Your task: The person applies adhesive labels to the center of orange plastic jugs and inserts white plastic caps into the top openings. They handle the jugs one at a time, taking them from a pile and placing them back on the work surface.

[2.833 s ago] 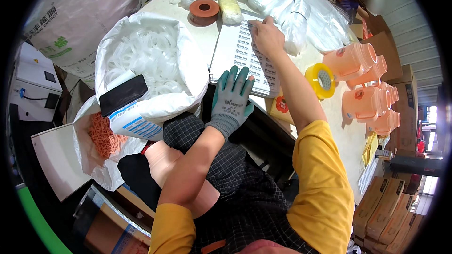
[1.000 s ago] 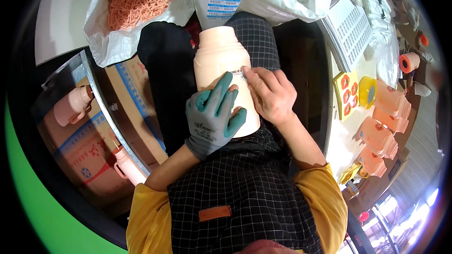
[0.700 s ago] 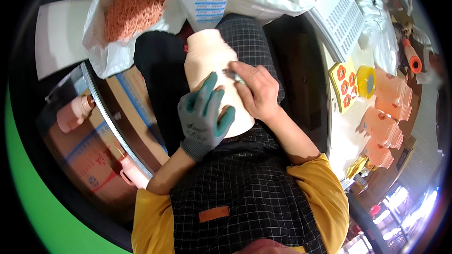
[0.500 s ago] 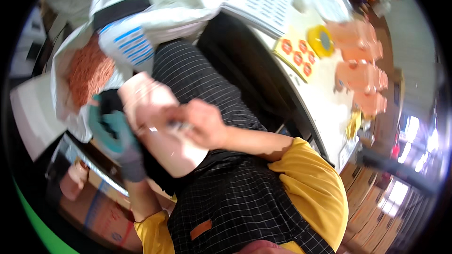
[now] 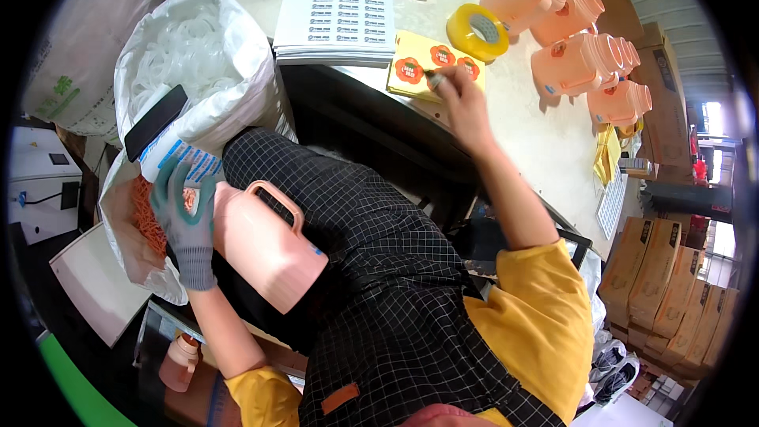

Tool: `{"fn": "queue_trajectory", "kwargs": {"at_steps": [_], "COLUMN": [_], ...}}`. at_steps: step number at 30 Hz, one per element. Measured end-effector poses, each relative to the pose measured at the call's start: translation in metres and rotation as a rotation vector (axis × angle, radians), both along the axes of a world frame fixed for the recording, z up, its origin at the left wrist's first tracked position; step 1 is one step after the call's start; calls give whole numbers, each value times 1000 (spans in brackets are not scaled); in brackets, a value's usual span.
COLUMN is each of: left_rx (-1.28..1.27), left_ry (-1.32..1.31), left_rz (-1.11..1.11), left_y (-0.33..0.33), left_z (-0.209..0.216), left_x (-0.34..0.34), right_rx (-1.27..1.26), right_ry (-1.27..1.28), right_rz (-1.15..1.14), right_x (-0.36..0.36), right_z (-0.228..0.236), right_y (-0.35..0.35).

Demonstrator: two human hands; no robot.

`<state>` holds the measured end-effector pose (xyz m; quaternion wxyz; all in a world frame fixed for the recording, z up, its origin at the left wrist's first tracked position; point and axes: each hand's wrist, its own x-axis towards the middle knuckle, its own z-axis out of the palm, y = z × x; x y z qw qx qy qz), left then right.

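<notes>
Where the right hand was over the pink jug half a second ago, it now reaches to the yellow sticker sheets at upper centre, thumb and finger close together at the edge of a red flower; whether they pinch one, I cannot tell. The jug has turned handle-up and lies across the lap, left of centre, so only the gloved left hand is at its neck, fingers spread, thumb apart. On the white table, yellow tape, a label stack and more jugs fill the upper part. A white sack stands upper left; brown cartons are stacked lower right.
</notes>
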<state>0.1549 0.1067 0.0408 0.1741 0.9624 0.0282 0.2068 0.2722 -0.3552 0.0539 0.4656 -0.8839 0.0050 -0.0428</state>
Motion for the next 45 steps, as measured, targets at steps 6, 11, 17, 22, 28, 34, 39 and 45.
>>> {"fn": "queue_trajectory", "kwargs": {"at_steps": [6,11,17,22,28,34,39,45], "left_rx": [41,200,288,304,358,392,186,-183], "left_ry": [-29,168,276,355,415,115,177,87], "left_rz": [-555,-531,-526,-535,-576,-678,-403,171], "left_y": [-170,-262,-276,-279,-274,-217,-120,-98], "left_z": [33,-5,-17,-4,8,29,45,2], "left_x": [140,210,210,216,220,147,-23,-191], "right_rx": [-458,-559,-559,-571,-8,155,294,75], "right_ry": [-81,-134,-163,-100,26,104,338,306], "right_rz": [32,117,204,196,414,619,810,1252], "right_x": [77,93,88,86,50,23,4,-23], "right_z": [-3,-17,-18,-3,49,65,59,37], "right_y": [-28,-30,-31,-25,-32,14,83,206]}}
